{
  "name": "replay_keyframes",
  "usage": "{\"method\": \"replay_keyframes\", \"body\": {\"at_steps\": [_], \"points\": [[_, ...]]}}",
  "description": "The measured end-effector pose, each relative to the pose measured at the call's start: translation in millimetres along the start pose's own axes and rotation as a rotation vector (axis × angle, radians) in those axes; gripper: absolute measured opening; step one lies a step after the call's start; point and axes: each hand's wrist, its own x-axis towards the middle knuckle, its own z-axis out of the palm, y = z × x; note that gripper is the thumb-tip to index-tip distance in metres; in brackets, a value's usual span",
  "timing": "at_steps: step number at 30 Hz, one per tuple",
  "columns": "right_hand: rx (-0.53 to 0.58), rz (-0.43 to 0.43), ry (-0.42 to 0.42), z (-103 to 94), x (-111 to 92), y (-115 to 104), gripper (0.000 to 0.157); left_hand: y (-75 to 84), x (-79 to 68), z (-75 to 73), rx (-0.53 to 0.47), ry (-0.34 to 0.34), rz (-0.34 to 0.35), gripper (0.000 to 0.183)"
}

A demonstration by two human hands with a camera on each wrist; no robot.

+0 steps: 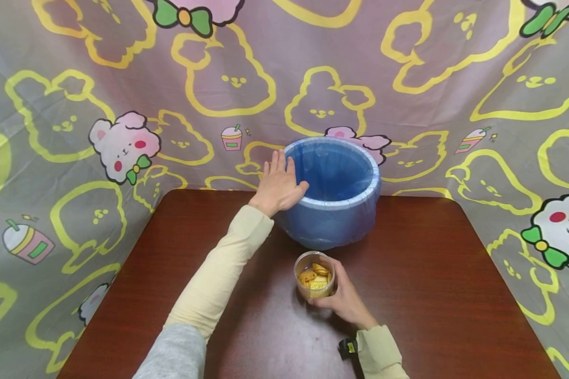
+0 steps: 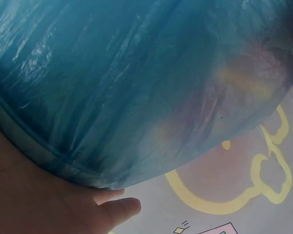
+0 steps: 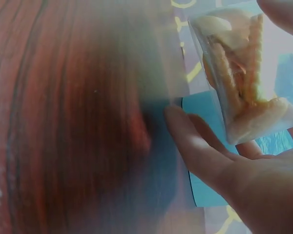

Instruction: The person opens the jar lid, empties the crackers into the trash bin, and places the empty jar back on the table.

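A blue bin [image 1: 327,223] lined with a thin blue plastic bag stands toward the back of the table. At its left rim, my left hand [image 1: 278,184] lies with the fingers straight and spread; the left wrist view shows this hand [image 2: 49,204] against the bag-covered bin [image 2: 112,73]. My right hand [image 1: 345,297] grips a clear round plastic tub [image 1: 297,269] from its right side, in front of the bin. Inside are several round crackers [image 1: 319,283], some golden and some browner. The right wrist view has the crackers [image 3: 256,58] visible through the tub's wall, with fingers [image 3: 205,156] below it.
The dark reddish-brown table [image 1: 431,295] has rounded back corners. A cloth [image 1: 246,68] printed with yellow outlines and cartoon animals hangs behind and along both sides, close behind the bin. A black strap [image 1: 348,348] sits at the right wrist.
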Motion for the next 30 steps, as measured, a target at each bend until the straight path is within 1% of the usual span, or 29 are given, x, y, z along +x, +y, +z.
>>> {"method": "replay_keyframes", "body": {"at_steps": [5, 9, 21, 26, 30], "points": [[0.054, 0.035, 0.01, -1.4, 0.5, -1.2, 0.096, -0.6, 0.3, 0.5, 0.004, -0.006, -0.002, 0.08], [0.074, 0.043, 0.04, -2.9, 1.1, -1.8, 0.098, -0.7, 0.5, 0.3, 0.008, -0.001, -0.001, 0.079], [0.173, 0.012, 0.132, -5.1, 3.3, -2.1, 0.095, -1.7, 1.6, 1.2, -0.01, 0.002, 0.006, 0.078], [0.17, -0.024, 0.168, -6.2, 2.3, -3.0, 0.095, -1.2, 0.9, 1.3, -0.017, 0.014, 0.003, 0.075], [0.155, -0.005, 0.212, -7.2, 1.1, -4.8, 0.094, -0.8, 0.9, 1.3, -0.021, 0.017, 0.006, 0.074]]}}
